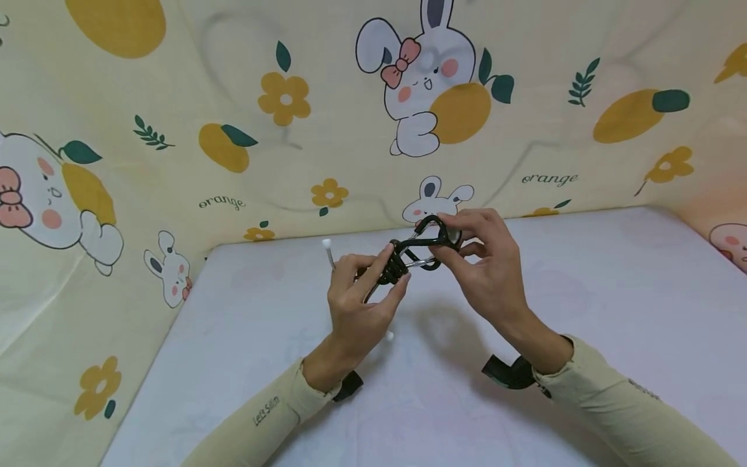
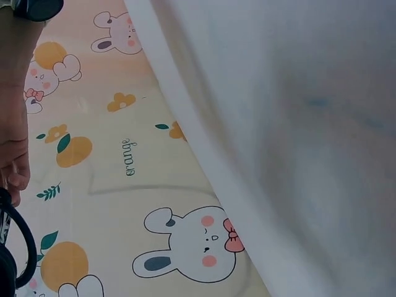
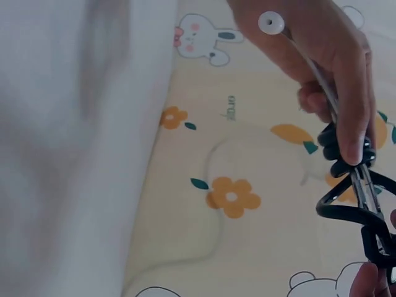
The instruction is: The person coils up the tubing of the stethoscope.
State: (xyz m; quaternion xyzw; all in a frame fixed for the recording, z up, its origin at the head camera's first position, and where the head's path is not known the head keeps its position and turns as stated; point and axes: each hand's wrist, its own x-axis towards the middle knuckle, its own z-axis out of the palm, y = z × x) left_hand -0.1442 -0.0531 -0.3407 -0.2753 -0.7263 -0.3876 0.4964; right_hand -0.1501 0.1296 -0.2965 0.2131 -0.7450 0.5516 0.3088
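Observation:
Above the table both hands hold a bunch of black looped clips (image 1: 420, 242) with silver bars, resembling carabiners. My left hand (image 1: 356, 298) pinches the bunched black end between thumb and fingers. A thin metal rod (image 3: 318, 74) runs under that hand and carries a white round cap (image 3: 271, 23); a second white tip (image 1: 390, 336) shows below the hand. The thumb and fingers of my right hand (image 1: 487, 266) pinch the far loop end. In the left wrist view, one black loop (image 2: 32, 250) appears at the lower left edge. Fingers hide how rod and clips join.
A white cloth-covered table (image 1: 262, 402) lies beneath the hands. Behind it hangs a cream backdrop (image 1: 362, 143) printed with rabbits and oranges. Black straps (image 1: 508, 373) stick out below the wrists.

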